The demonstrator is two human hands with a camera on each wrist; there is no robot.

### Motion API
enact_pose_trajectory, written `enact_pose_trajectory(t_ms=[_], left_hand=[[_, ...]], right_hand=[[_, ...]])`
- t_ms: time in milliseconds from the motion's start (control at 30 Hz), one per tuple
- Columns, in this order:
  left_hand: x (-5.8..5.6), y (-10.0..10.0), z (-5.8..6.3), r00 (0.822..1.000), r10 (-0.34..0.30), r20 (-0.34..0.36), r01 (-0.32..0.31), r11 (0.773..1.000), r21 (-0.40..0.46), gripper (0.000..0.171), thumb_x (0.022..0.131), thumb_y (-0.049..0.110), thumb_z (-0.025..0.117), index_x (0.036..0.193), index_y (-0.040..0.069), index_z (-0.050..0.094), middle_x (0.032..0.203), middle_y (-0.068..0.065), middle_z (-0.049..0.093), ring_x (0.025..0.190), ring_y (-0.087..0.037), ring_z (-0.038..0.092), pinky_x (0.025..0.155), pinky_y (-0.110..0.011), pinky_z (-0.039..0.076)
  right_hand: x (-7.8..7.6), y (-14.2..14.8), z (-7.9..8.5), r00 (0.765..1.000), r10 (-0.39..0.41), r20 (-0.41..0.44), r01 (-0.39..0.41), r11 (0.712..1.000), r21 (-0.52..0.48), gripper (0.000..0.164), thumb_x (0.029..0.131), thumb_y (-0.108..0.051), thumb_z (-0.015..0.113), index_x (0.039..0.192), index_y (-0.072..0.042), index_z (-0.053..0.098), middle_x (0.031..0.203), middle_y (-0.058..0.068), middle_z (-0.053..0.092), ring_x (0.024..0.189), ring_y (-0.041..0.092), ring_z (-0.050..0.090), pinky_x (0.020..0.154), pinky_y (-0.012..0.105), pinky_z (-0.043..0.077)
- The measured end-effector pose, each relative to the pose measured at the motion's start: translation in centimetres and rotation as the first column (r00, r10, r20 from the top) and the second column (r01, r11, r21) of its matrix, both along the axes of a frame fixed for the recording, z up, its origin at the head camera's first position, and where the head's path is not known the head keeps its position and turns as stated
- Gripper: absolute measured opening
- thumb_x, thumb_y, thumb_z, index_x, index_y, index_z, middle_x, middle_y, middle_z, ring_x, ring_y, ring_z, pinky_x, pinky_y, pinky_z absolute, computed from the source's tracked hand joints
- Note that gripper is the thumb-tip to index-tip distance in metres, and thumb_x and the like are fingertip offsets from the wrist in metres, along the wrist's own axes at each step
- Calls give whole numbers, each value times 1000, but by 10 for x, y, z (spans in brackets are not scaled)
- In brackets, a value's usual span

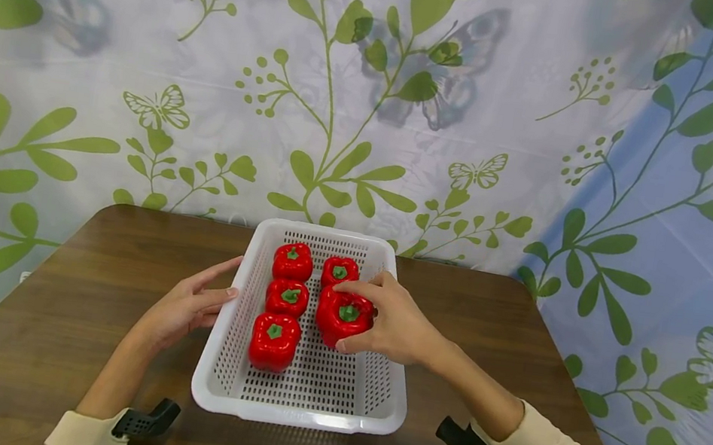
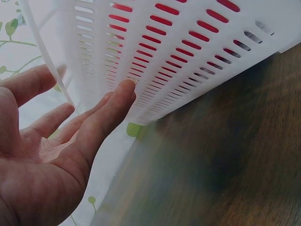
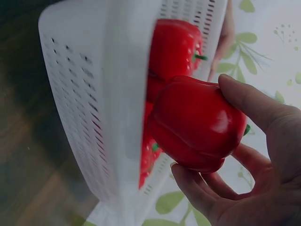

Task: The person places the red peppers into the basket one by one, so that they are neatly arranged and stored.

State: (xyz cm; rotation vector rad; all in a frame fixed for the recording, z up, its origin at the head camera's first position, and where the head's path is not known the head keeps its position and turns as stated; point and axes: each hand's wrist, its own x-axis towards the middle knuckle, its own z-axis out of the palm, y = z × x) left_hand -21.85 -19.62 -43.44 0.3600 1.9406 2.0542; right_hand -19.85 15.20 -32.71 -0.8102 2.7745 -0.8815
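Observation:
My right hand [image 1: 400, 322] grips a red bell pepper [image 1: 342, 321] over the right side of a white perforated basket [image 1: 295, 417]. In the right wrist view that bell pepper [image 3: 197, 123] sits between thumb and fingers, level with the basket's rim. Three more red peppers with green stems line the left side: a back one [image 1: 293, 265], a middle one [image 1: 277, 301] and a front one [image 1: 272, 355]. Another pepper [image 1: 341, 266] lies at the back right. My left hand [image 1: 185, 309] rests its straight fingers against the basket's left wall, as the left wrist view shows [image 2: 70, 136].
The basket stands on a brown wooden table [image 1: 473, 315]. Behind it hangs a white curtain [image 1: 214, 66] with green leaves and butterflies. Black wrist mounts, one on the left [image 1: 147, 419] and one on the right [image 1: 463, 438], sit at the sleeve cuffs.

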Motion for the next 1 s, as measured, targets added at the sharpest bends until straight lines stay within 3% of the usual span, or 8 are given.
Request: enact_pose_trajectory(t_ms=[367, 667, 1000], left_hand=[[0, -2, -3, 1000, 2, 5, -2, 1000, 2, 61, 97, 19, 54, 151, 26, 26, 135, -26, 49, 108, -36, 62, 81, -52, 53], [0, 0, -1, 1000, 10, 17, -10, 1000, 0, 60, 97, 21, 55, 150, 27, 27, 134, -25, 50, 108, -36, 62, 82, -51, 53], [0, 0, -1, 1000, 12, 1, -11, 1000, -13, 62, 97, 21, 55, 151, 26, 26, 135, -25, 49, 109, -35, 62, 82, -50, 53]], right_hand=[[3, -7, -22, 993, 115, 30, -118, 989, 86, 68, 67, -32, 86, 128, -29, 58, 123, -1, 46, 112, 15, 43, 77, 25, 52], [5, -8, -39, 992, 120, 48, -125, 985, 117, 69, 68, -29, 86, 130, -30, 56, 131, 4, 44, 119, 21, 40, 83, 34, 54], [5, -9, -53, 990, 137, 27, -139, 984, 110, 68, 69, -27, 85, 130, -27, 55, 128, 3, 46, 118, 19, 42, 83, 31, 54]])
